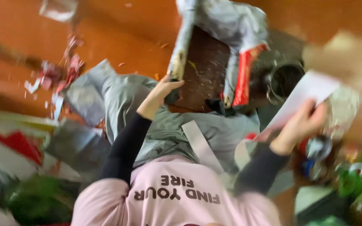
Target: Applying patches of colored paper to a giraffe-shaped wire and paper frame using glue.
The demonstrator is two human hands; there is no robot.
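Two hands among crumpled wrappers over an orange floor

The left hand (163,90) grips the lower edge of a dark, flat, speckled board (204,71) draped in crinkled silvery foil (227,21); the right hand (300,125), well apart, pinches a smooth white paper sheet (306,90) between thumb and fingers, above grey trousers (168,125); the picture is blurred

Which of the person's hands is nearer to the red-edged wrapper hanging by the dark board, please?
The left hand, though only roughly: it grips the dark board's lower left edge, with the red-edged wrapper across the board. The right hand is farther right and lower, holding a white paper.
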